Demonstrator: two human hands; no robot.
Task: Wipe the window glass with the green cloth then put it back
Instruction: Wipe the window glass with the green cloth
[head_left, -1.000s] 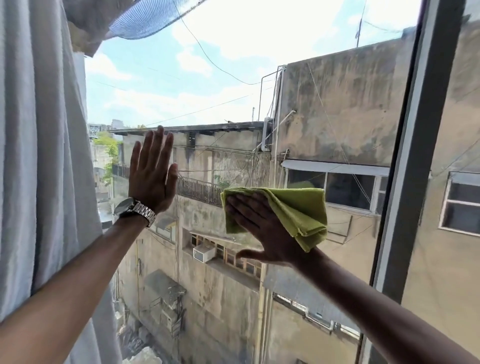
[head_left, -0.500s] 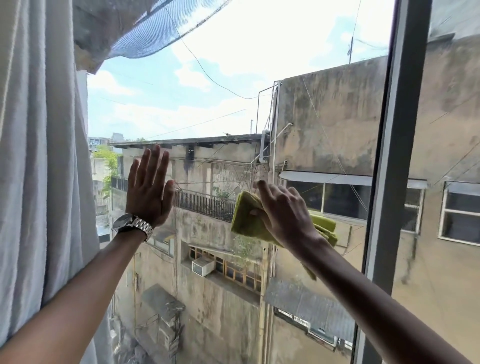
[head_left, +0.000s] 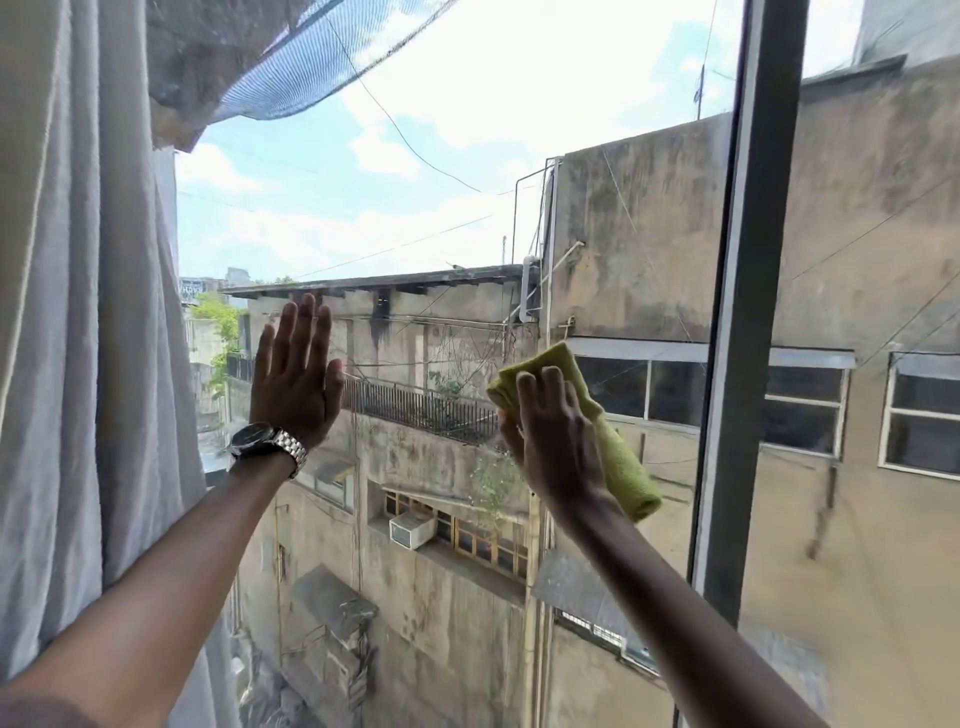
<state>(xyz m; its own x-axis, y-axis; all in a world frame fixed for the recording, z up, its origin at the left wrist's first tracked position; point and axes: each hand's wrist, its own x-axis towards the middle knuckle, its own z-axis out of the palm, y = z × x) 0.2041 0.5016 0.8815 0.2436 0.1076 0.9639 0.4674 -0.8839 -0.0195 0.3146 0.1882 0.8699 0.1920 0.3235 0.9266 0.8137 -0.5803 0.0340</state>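
Note:
The window glass (head_left: 441, 197) fills the middle of the head view, with old buildings and sky beyond it. My right hand (head_left: 558, 441) presses the folded green cloth (head_left: 623, 467) flat against the pane, fingers pointing up. The cloth sticks out above my fingertips and below my wrist on the right. My left hand (head_left: 296, 379) lies flat on the glass to the left, fingers together and pointing up, holding nothing. A metal wristwatch (head_left: 267, 441) sits on that wrist.
A white curtain (head_left: 78, 312) hangs along the left edge beside my left arm. A dark vertical window frame (head_left: 743, 312) stands just right of the cloth, with another pane (head_left: 883, 260) past it. Netting (head_left: 270, 57) hangs outside at the top left.
My right hand turned from fingers pointing left to pointing up, keeping the cloth on the glass. The view tilted upward, so both hands sit lower in frame. My left hand stayed flat on the pane.

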